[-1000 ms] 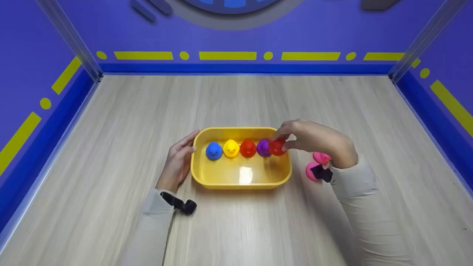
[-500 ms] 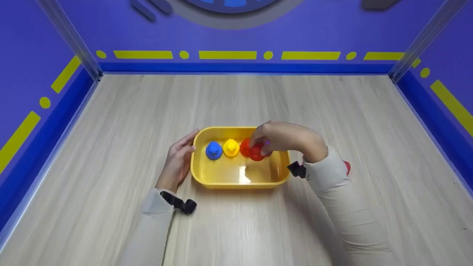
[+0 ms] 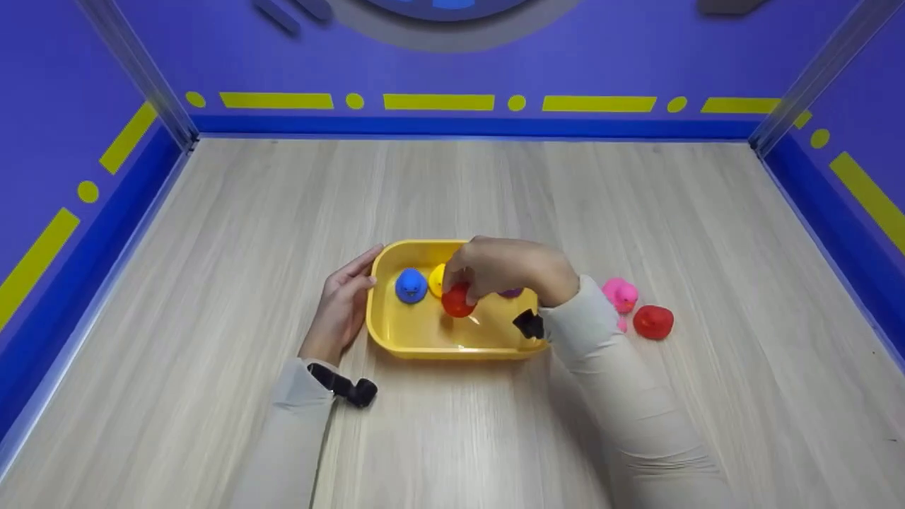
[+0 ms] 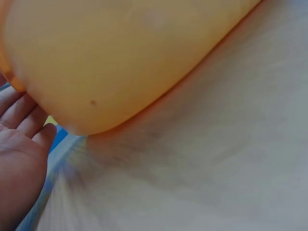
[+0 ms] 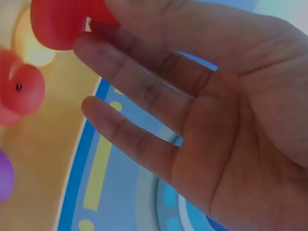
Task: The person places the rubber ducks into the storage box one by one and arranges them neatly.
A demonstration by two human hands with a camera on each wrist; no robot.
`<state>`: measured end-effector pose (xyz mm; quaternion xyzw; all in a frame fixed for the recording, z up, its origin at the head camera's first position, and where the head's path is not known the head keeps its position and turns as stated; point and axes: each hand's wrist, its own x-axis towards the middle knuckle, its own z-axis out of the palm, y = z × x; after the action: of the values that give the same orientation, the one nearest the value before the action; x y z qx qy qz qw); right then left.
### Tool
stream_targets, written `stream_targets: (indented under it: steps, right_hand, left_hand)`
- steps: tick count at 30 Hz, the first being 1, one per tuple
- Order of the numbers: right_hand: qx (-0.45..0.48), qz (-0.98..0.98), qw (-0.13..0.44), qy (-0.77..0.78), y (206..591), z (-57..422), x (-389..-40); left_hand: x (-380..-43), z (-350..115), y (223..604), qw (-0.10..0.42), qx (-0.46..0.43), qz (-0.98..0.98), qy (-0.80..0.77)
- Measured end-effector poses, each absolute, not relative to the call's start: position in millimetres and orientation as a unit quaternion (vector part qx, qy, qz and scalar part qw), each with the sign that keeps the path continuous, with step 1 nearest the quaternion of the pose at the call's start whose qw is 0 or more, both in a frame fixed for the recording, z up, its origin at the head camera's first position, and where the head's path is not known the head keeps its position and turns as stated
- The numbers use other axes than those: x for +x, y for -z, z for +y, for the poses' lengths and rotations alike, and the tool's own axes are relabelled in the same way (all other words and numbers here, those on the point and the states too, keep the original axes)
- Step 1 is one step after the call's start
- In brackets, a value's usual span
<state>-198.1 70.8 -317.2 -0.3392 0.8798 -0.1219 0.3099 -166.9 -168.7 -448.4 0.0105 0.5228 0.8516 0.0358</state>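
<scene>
In the head view, a red rubber duck (image 3: 459,300) is pinched by my right hand (image 3: 505,265) over the middle of the yellow tub (image 3: 424,351). The right wrist view shows the held duck (image 5: 57,24) between thumb and fingertips, the other fingers spread. My left hand (image 3: 343,304) holds the tub's left side, thumb at the rim and fingers along the outer wall. Inside the tub stand a blue duck (image 3: 411,285), a partly covered yellow duck (image 3: 436,281) and a purple duck (image 3: 510,292). Another red duck (image 5: 21,89) in the tub shows in the right wrist view.
Right of the tub, on the wooden table (image 3: 452,438), are a pink duck (image 3: 621,293) and a red duck (image 3: 654,322). A bit of another pink thing (image 3: 622,324) shows beside the sleeve. Purple walls (image 3: 452,71) bound the table at the back and sides.
My right hand has moved left over the tub with the red duck, passing the purple duck and the standing red one. The left hand stays at the tub's side.
</scene>
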Motion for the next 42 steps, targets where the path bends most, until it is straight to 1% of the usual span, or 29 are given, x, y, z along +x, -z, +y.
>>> stream_targets:
  steps: [8, 13, 26, 31, 42]
  right_hand:
    - [-0.396, 0.866, 0.285, 0.109, 328.4, 46.5, -199.8]
    - [-0.404, 0.863, 0.282, 0.113, 334.3, 36.5, -198.9]
    - [-0.426, 0.842, 0.305, 0.130, 346.3, 16.0, -202.9]
    - [-0.415, 0.842, 0.317, 0.139, 351.0, 11.1, -204.7]
    - [-0.416, 0.841, 0.317, 0.142, 354.8, 7.1, -204.9]
  left_hand:
    - [-168.0, -168.7, 447.6, 0.036, 0.011, 0.521, -0.853]
    - [-168.1, -168.5, 447.7, 0.039, 0.013, 0.518, -0.855]
    - [-167.8, -166.8, 447.9, 0.035, 0.012, 0.510, -0.859]
    - [-167.4, -168.2, 448.4, 0.041, 0.012, 0.515, -0.856]
    - [-166.9, -167.8, 448.0, 0.037, 0.006, 0.514, -0.857]
